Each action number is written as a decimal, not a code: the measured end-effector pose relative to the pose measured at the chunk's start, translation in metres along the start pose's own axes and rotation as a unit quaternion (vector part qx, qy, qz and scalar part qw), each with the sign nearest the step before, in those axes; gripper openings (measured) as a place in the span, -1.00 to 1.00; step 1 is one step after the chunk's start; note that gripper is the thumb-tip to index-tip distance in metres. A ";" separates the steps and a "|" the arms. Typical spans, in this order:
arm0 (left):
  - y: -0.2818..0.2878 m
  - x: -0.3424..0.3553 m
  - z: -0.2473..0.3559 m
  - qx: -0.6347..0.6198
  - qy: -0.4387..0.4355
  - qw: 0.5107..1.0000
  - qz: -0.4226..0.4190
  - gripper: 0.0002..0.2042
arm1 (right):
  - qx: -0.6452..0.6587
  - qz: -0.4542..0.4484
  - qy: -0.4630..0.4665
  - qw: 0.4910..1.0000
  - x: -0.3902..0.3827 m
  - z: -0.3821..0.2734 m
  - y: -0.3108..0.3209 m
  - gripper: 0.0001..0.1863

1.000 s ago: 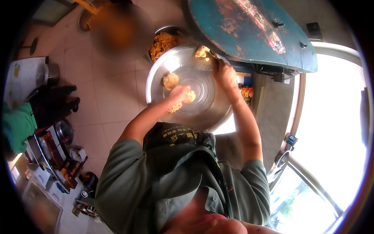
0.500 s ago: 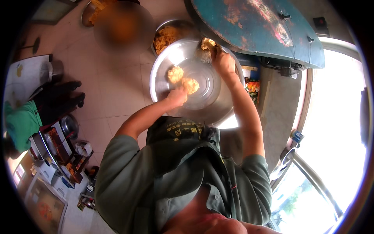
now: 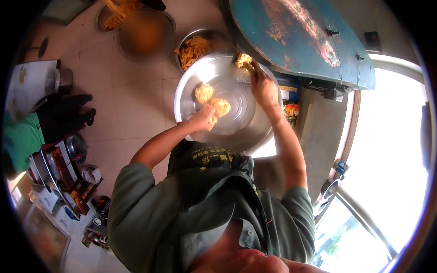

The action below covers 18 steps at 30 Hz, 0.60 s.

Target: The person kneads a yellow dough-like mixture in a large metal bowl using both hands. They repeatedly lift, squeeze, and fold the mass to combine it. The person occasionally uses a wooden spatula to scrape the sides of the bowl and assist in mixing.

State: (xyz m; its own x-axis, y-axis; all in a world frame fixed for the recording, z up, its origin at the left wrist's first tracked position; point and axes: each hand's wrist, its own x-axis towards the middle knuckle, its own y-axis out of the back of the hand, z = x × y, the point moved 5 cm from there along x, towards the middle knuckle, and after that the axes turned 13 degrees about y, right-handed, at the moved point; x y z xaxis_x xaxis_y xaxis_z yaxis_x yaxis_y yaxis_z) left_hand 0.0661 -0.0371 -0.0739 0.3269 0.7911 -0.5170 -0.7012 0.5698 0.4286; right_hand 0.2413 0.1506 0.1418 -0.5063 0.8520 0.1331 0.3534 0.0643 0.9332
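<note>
A wide steel basin (image 3: 184,100) sits in front of me, holding a pale yellow, battered-looking clump (image 3: 203,93) and another clump (image 3: 221,107) below it. My left hand (image 3: 201,117) is closed, its fingers curled against the lower clumps; what they grip is hidden. My right hand (image 3: 265,91) is at the basin's upper right, fingers bent round a small container or tool that I cannot make out, with more yellow food (image 3: 243,61) at the fingertips, just beside the edge of a blue machine (image 3: 287,41).
Behind the basin stands a steel bowl of orange strips (image 3: 194,51); farther back, another bowl of strips (image 3: 114,20) and a blurred round container (image 3: 146,36). A person in green (image 3: 22,136) is at left beside cluttered shelving (image 3: 63,173). A bright window (image 3: 382,150) is at right.
My left hand has drawn back toward the lower left from the right-hand clump, leaving it uncovered. My right hand stays at the basin's upper right with slight shifts. The whole view has shifted slightly.
</note>
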 end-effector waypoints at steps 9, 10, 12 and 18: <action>0.008 -0.006 -0.019 0.082 -0.005 0.996 0.038 -0.52 | -0.030 -0.007 -0.049 0.998 0.017 0.023 -0.036 -0.63; 0.019 -0.007 -0.014 0.082 -0.018 0.994 0.069 -0.53 | -0.008 0.003 -0.029 1.000 0.006 0.019 -0.030 -0.61; 0.033 -0.023 0.009 0.084 -0.047 0.989 0.112 -0.57 | -0.017 -0.029 -0.045 0.998 -0.003 0.022 -0.034 -0.59; 0.032 -0.014 0.017 0.154 -0.085 0.982 0.072 -0.67 | -0.093 -0.112 -0.076 0.986 0.027 0.030 -0.043 -0.59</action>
State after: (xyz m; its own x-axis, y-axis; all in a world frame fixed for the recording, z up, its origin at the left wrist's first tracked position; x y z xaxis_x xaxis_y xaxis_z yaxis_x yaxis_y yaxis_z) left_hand 0.0496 -0.0259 -0.0401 0.3570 0.8795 -0.3147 -0.5323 0.4684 0.7052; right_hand 0.2359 0.1868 0.0957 -0.4267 0.8960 -0.1228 0.0884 0.1765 0.9803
